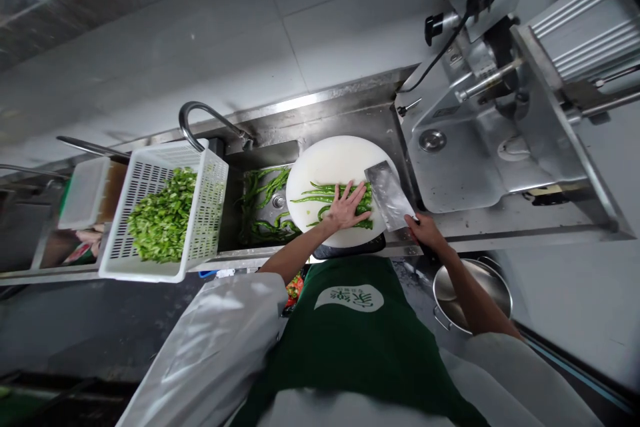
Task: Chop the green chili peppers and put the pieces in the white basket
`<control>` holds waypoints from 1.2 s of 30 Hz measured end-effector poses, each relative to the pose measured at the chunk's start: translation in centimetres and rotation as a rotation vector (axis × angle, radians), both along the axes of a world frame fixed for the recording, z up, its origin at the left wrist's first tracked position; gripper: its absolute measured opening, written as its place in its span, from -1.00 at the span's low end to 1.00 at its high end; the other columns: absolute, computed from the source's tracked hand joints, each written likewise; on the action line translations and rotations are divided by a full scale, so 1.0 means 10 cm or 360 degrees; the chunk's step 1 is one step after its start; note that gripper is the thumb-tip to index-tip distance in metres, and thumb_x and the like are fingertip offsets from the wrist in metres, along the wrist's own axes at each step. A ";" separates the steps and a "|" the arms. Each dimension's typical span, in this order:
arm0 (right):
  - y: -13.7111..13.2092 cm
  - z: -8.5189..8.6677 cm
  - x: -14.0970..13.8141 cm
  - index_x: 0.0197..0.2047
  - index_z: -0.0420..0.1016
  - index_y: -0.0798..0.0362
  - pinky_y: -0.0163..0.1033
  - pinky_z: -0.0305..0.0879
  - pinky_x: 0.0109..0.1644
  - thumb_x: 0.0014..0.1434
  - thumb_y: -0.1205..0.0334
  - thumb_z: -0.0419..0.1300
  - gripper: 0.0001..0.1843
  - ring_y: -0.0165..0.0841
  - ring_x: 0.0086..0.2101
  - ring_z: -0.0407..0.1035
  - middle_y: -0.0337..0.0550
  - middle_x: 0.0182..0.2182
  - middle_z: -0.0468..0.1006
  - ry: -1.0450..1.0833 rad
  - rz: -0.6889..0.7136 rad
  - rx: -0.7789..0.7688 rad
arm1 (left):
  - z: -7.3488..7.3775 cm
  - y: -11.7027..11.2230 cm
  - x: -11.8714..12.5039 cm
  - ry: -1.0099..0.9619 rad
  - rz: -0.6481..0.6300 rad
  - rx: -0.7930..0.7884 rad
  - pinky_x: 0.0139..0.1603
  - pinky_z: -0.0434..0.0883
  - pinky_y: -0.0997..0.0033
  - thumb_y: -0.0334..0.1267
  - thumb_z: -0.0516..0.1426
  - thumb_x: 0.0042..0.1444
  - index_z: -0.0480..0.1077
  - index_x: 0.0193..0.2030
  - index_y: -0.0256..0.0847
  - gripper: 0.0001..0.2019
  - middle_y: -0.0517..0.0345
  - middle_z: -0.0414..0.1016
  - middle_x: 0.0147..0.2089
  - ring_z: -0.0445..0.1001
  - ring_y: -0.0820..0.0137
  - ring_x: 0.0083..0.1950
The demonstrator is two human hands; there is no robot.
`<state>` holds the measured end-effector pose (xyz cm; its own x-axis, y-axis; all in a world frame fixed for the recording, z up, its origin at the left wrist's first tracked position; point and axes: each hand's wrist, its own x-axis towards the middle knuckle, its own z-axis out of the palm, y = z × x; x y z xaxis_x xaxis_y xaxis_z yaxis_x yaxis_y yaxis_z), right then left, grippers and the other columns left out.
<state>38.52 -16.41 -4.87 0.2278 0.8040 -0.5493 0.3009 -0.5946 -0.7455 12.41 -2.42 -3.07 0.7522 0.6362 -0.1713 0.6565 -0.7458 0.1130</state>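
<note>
While left grip (pixel 346 209) spreads flat over peppers (pixel 368 200), right grip (pixel 427 231) closed round cleaver (pixel 388 197), apron (pixel 363 350) bearing Chinese characters (pixel 359 297).

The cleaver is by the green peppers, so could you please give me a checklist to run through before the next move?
1. Cleaver held firmly: ok as to hold, with the right hand closed on its handle; firmness cannot be seen.
2. Green peppers on the round white board: ok.
3. Left hand tucked safely: not ok, I'd say; it lies flat, fingers spread, near the blade.
4. Blade touching peppers: cannot tell.
5. Board steady underneath: cannot tell.
</note>
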 end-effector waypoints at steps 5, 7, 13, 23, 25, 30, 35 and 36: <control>0.00 0.01 0.04 -0.43 0.18 -0.10 -0.25 0.19 -0.60 0.15 -0.38 0.14 -0.48 -0.36 -0.71 0.24 -0.29 -0.71 0.36 0.0037 0.0046 -0.0025 | -0.01 0.01 -0.01 -0.0033 -0.0017 -0.0013 0.61 -0.28 -0.34 0.30 -0.08 0.39 -0.17 0.66 -0.13 -0.13 0.13 -0.24 0.68 -0.41 -0.02 0.68; -0.02 0.02 0.02 -0.44 0.17 -0.11 -0.26 0.18 -0.61 0.16 -0.39 0.15 -0.46 -0.37 -0.71 0.23 -0.29 -0.70 0.37 0.0085 0.0035 -0.0074 | -0.03 0.01 -0.01 -0.0052 -0.0014 -0.0009 0.61 -0.28 -0.35 0.30 -0.07 0.39 -0.16 0.66 -0.13 -0.13 0.13 -0.26 0.68 -0.43 -0.04 0.68; -0.09 0.07 -0.14 -0.45 0.21 -0.09 -0.26 0.18 -0.60 0.21 -0.31 0.15 -0.50 -0.36 -0.71 0.23 -0.28 -0.71 0.35 0.0086 -0.0037 -0.0135 | -0.06 0.01 0.01 -0.0022 -0.0015 0.0002 0.60 -0.32 -0.37 0.32 -0.07 0.38 -0.20 0.66 -0.19 -0.09 0.09 -0.27 0.68 -0.43 -0.04 0.68; -0.25 -0.05 -0.40 -0.41 0.22 -0.08 -0.26 0.21 -0.55 0.22 -0.23 0.10 -0.59 -0.36 -0.70 0.26 -0.32 -0.73 0.34 0.0043 -0.0065 -0.0055 | -0.04 0.03 0.02 0.0014 0.0007 -0.0042 0.61 -0.37 -0.33 0.33 -0.07 0.36 -0.22 0.67 -0.19 -0.06 0.11 -0.30 0.68 -0.44 -0.02 0.68; -0.27 -0.05 -0.44 -0.41 0.21 -0.09 -0.25 0.20 -0.57 0.23 -0.22 0.10 -0.60 -0.36 -0.71 0.25 -0.32 -0.73 0.33 0.0094 -0.0076 -0.0032 | -0.04 0.03 0.02 0.0027 0.0019 -0.0037 0.61 -0.39 -0.33 0.34 -0.06 0.36 -0.23 0.67 -0.20 -0.05 0.11 -0.30 0.68 -0.45 -0.04 0.68; -0.40 -0.05 -0.43 -0.41 0.15 -0.11 -0.26 0.17 -0.63 0.20 -0.24 0.11 -0.58 -0.37 -0.73 0.22 -0.35 -0.73 0.32 0.0185 -0.0080 -0.0147 | -0.04 0.02 0.03 0.0030 -0.0011 -0.0044 0.61 -0.39 -0.32 0.34 -0.06 0.35 -0.23 0.67 -0.21 -0.05 0.10 -0.30 0.68 -0.44 -0.02 0.68; -0.40 -0.06 -0.52 -0.42 0.12 -0.12 -0.27 0.19 -0.62 0.18 -0.26 0.13 -0.57 -0.38 -0.73 0.21 -0.37 -0.74 0.30 0.0205 -0.0157 -0.0115 | -0.06 0.05 0.01 -0.0034 -0.0001 -0.0054 0.61 -0.39 -0.31 0.32 -0.05 0.37 -0.22 0.67 -0.22 -0.06 0.10 -0.30 0.68 -0.44 -0.02 0.68; -0.39 -0.06 -0.55 -0.43 0.12 -0.12 -0.27 0.18 -0.62 0.18 -0.26 0.13 -0.56 -0.38 -0.73 0.21 -0.36 -0.74 0.30 0.0195 -0.0170 -0.0100 | -0.05 0.06 0.01 -0.0043 -0.0004 -0.0066 0.62 -0.38 -0.31 0.31 -0.05 0.37 -0.22 0.67 -0.21 -0.07 0.11 -0.30 0.68 -0.44 -0.02 0.68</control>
